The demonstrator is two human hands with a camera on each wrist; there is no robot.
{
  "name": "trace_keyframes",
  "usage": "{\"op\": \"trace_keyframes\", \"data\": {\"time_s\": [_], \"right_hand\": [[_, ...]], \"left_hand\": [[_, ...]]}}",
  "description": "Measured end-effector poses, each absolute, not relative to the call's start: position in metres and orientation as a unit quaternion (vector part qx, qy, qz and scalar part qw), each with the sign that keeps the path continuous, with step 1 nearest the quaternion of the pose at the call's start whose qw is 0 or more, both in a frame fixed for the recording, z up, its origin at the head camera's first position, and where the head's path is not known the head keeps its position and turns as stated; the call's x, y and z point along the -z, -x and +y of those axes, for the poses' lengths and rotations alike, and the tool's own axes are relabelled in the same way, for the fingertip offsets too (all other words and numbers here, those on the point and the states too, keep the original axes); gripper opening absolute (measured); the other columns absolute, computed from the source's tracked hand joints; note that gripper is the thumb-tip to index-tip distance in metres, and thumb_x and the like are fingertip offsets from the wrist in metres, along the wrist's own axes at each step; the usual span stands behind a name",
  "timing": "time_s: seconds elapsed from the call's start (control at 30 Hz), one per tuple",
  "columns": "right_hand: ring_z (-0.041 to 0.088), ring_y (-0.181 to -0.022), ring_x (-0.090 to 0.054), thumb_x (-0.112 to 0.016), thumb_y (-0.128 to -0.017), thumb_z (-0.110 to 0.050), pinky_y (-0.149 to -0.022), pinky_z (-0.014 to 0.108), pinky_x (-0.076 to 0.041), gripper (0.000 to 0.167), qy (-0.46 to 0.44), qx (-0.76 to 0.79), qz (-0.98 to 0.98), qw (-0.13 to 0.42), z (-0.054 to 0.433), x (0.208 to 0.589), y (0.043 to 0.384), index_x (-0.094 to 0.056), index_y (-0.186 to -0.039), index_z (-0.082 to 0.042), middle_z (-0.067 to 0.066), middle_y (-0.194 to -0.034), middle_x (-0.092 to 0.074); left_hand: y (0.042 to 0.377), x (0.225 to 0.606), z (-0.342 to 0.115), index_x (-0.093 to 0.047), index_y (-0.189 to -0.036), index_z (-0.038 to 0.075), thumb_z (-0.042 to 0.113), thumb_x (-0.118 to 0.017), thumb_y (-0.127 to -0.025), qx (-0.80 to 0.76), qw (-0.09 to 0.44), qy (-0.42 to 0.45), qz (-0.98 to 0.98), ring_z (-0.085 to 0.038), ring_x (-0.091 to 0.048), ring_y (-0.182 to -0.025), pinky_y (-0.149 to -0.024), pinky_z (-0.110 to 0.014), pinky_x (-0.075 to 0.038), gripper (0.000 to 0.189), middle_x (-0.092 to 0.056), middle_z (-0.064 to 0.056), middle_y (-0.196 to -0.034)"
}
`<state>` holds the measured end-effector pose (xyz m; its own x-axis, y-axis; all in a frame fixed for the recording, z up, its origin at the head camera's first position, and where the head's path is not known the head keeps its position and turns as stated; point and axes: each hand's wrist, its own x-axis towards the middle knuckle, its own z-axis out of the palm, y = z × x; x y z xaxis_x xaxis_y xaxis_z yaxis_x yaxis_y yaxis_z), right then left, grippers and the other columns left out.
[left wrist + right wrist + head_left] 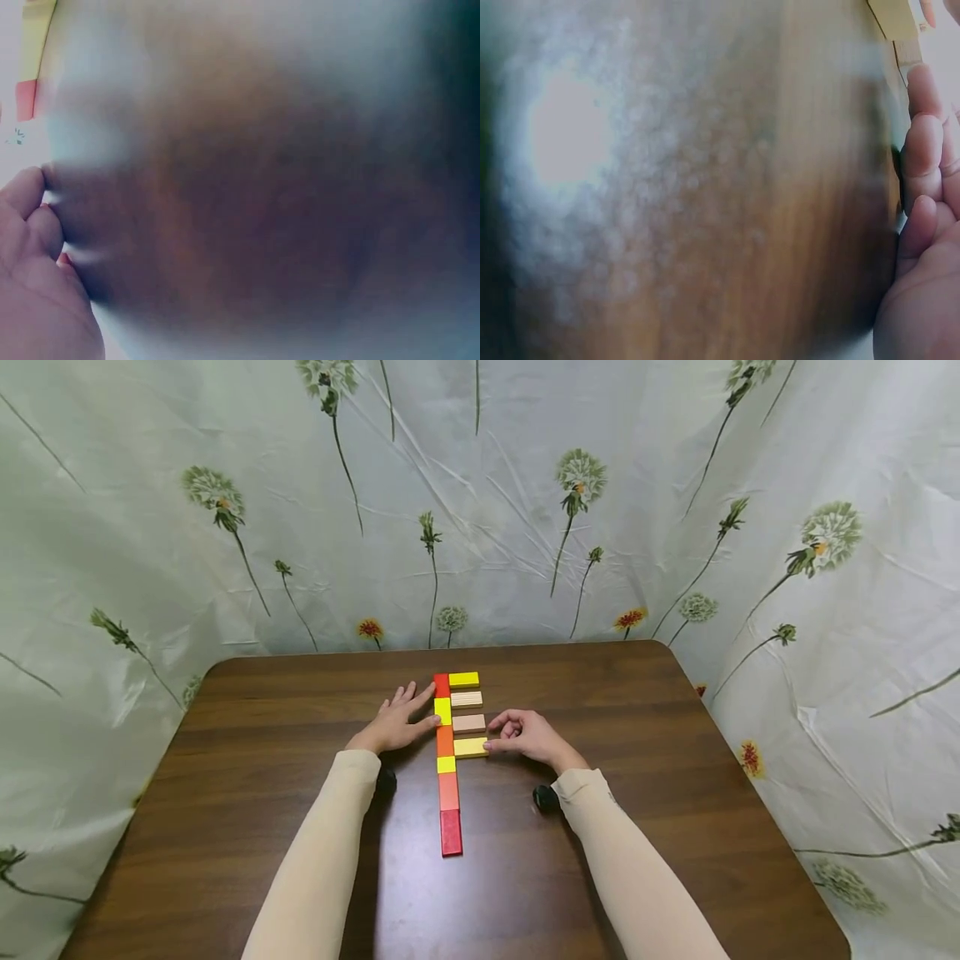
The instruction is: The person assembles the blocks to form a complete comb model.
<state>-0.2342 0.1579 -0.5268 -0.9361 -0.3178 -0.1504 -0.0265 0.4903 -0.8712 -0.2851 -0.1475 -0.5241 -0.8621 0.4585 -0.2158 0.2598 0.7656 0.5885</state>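
A vertical column of flat blocks runs down the table in the head view: a red block (pixel 442 686) on top, then a yellow block (pixel 442 711), an orange block (pixel 446 741), a small yellow block (pixel 446 765), a coral block (pixel 448 792) and a dark red block (pixel 451 833). My left hand (pixel 396 721) lies spread along its left side, index finger at the top red block and thumb at the orange one's upper end. My right hand (pixel 527 737) touches the right end of a pale yellow block (pixel 471 747) with its thumb; the other fingers are loosely bent.
Sideways blocks branch right off the column: a yellow one (pixel 464 679), a striped cream one (pixel 467 699) and a pinkish one (pixel 469 723). The brown wooden table (pixel 600 877) reaches back to a flower-patterned curtain (pixel 495 510). Dark wrist cameras sit under both sleeves.
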Motion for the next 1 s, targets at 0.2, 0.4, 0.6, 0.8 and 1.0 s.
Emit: {"op": "trace_keyframes", "data": {"time_s": [0.2,0.4,0.6,0.8,1.0], "right_hand": [[0.016,-0.076,-0.055,-0.087,-0.092,-0.029,-0.072,0.028,-0.044,0.038,0.081,0.505,0.846,0.154,0.159,0.53,0.234,-0.074,-0.121,-0.008,0.0,-0.081,-0.066],[0.014,-0.079,-0.059,-0.083,-0.096,-0.026,-0.074,0.028,-0.045,0.036,0.08,0.534,0.828,0.154,0.163,0.532,0.234,-0.074,-0.124,-0.005,0.003,-0.085,-0.073],[0.013,-0.079,-0.059,-0.083,-0.095,-0.026,-0.074,0.028,-0.043,0.035,0.084,0.534,0.829,0.143,0.162,0.529,0.235,-0.074,-0.121,-0.004,0.004,-0.086,-0.073],[0.012,-0.077,-0.058,-0.083,-0.095,-0.023,-0.069,0.025,-0.042,0.033,0.091,0.532,0.831,0.135,0.159,0.531,0.237,-0.075,-0.119,-0.003,0.0,-0.084,-0.072],[0.011,-0.076,-0.057,-0.082,-0.096,-0.023,-0.068,0.025,-0.041,0.032,0.094,0.532,0.831,0.132,0.158,0.534,0.239,-0.075,-0.119,-0.002,-0.002,-0.083,-0.071]], "left_hand": [[0.283,0.533,-0.151,-0.015,-0.174,0.025,0.058,-0.047,-0.11,-0.309,0.174,-0.185,0.917,-0.046,0.004,-0.168,-0.134,-0.066,0.005,0.079,-0.004,-0.021,-0.181],[0.282,0.533,-0.164,-0.032,-0.169,0.011,0.053,-0.051,-0.111,-0.309,0.161,-0.183,0.919,-0.045,-0.007,-0.168,-0.135,-0.065,-0.005,0.075,-0.016,-0.022,-0.179],[0.277,0.522,-0.17,-0.068,-0.145,0.009,0.045,-0.063,-0.108,-0.32,0.143,-0.201,0.915,-0.049,-0.019,-0.165,-0.129,-0.071,-0.022,0.052,-0.038,-0.023,-0.171],[0.275,0.519,-0.17,-0.073,-0.141,0.015,0.043,-0.065,-0.108,-0.303,0.159,-0.218,0.914,-0.05,-0.018,-0.164,-0.129,-0.071,-0.023,0.044,-0.036,-0.023,-0.172],[0.277,0.523,-0.171,-0.072,-0.142,0.016,0.044,-0.063,-0.108,-0.29,0.166,-0.224,0.915,-0.052,-0.017,-0.164,-0.128,-0.072,-0.022,0.045,-0.033,-0.024,-0.173]]}}
